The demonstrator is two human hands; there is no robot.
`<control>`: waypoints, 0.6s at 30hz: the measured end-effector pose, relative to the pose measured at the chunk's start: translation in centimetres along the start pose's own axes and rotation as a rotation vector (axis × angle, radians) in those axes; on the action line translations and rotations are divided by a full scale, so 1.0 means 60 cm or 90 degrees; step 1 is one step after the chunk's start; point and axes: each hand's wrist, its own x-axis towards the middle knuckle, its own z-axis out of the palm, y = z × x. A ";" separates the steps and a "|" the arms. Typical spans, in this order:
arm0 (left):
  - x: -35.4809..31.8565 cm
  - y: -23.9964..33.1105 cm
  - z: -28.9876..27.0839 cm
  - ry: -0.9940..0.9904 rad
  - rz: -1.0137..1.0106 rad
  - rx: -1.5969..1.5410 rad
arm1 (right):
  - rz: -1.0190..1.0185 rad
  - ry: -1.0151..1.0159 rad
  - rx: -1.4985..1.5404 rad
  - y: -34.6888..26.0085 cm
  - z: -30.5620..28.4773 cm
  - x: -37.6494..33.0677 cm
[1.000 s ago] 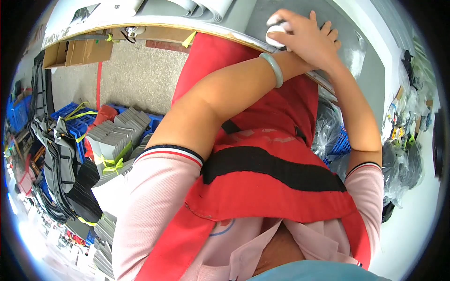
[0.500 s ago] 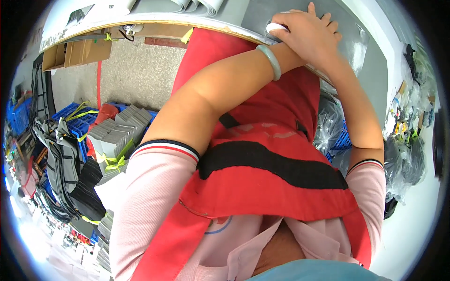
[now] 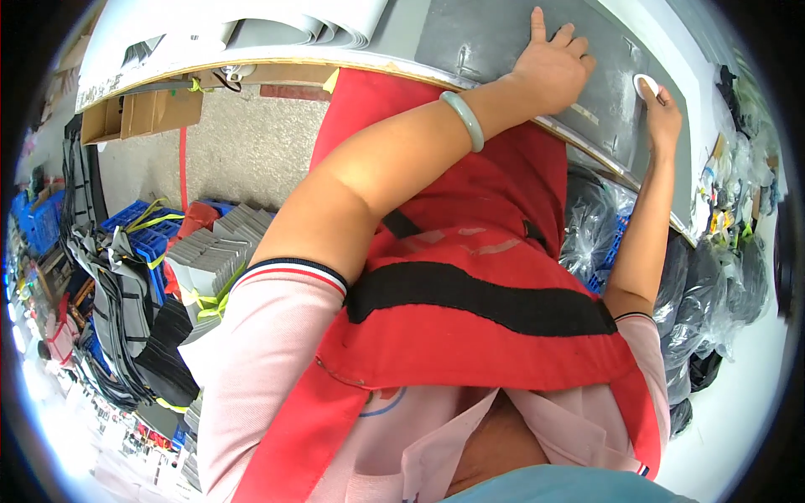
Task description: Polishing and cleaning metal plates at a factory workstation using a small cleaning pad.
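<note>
My left hand [image 3: 553, 70], below a pale green bangle [image 3: 464, 119], lies on a dark grey sheet [image 3: 482, 38] on the worktable, with its fingers spread. Over by the sheet's right side, my right hand [image 3: 664, 124] pinches a small white disc [image 3: 644, 82] between thumb and fingers. The disc is close to the sheet's surface; whether it touches cannot be made out. Shiny pale marks show on the sheet around both hands.
Curled light-grey sheets [image 3: 335, 25] lie along the table to the left. Under the table are a cardboard box [image 3: 159, 115] and clear plastic bags [image 3: 587, 222]. Bundled grey pieces [image 3: 220, 247] and blue crates [image 3: 142, 226] stand at left; more bags [image 3: 708, 289] sit at right.
My right hand has moved from across my left hand to the right, carrying the white disc. The left hand stays spread on the sheet, now in full view.
</note>
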 end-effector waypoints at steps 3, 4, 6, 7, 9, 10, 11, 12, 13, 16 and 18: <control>-0.005 -0.008 0.001 -0.006 -0.003 0.032 | 0.044 -0.076 0.189 0.007 -0.013 0.019; -0.006 -0.007 0.001 -0.007 -0.001 0.042 | 0.108 -0.086 0.270 0.006 -0.022 0.019; -0.003 -0.003 0.008 0.027 0.006 0.031 | 0.187 -0.162 0.327 0.010 -0.049 0.029; -0.003 -0.003 0.007 0.028 0.010 0.036 | 0.185 -0.160 0.333 0.024 -0.047 0.027; -0.015 -0.005 -0.010 0.044 0.045 0.079 | 0.114 -0.252 0.342 -0.006 -0.022 -0.015; -0.025 0.007 -0.018 0.042 0.051 0.081 | 0.075 -0.254 0.275 0.002 -0.010 -0.017; -0.037 0.030 -0.031 0.096 0.102 -0.051 | 0.078 -0.245 0.278 0.001 -0.012 -0.016; -0.055 0.049 -0.046 0.145 0.148 -0.182 | 0.121 -0.202 0.360 -0.009 -0.005 -0.017; -0.078 0.067 -0.063 0.136 0.154 -0.185 | 0.168 -0.155 0.440 -0.020 -0.001 -0.023; -0.136 0.052 -0.117 0.071 0.187 -0.219 | 0.188 -0.099 0.530 -0.031 -0.001 -0.005; -0.141 -0.015 -0.134 0.010 0.147 -0.087 | 0.181 -0.089 0.566 -0.002 0.009 0.024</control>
